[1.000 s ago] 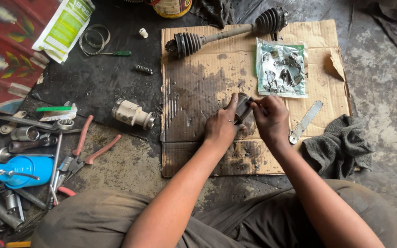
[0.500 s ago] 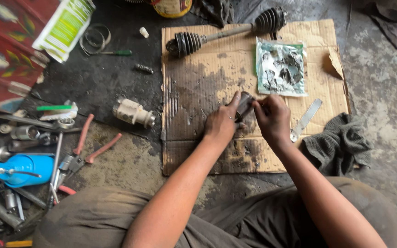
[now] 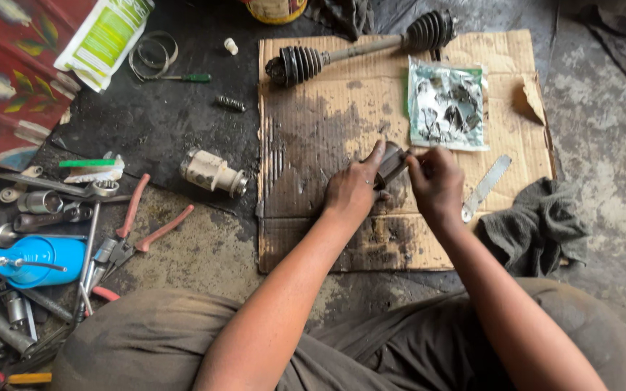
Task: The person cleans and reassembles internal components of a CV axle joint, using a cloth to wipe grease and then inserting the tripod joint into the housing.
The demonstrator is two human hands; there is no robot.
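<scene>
Greasy cardboard (image 3: 327, 123) lies under both hands: left hand (image 3: 353, 192) and right hand (image 3: 436, 185) clasp a small dark part (image 3: 391, 163), possibly metal; beyond, a torn packet (image 3: 445, 105) holds dark grease.

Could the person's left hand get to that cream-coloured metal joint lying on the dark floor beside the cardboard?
Probably yes. The cream-coloured joint lies in the open just left of the cardboard, nothing between, but the left hand now holds a small dark part.

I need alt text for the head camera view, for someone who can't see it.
Seen from above, a seated person's left hand and right hand together hold a small dark metal part over a greasy cardboard sheet on the floor. A drive shaft lies beyond; pliers and other tools sit left.
</scene>
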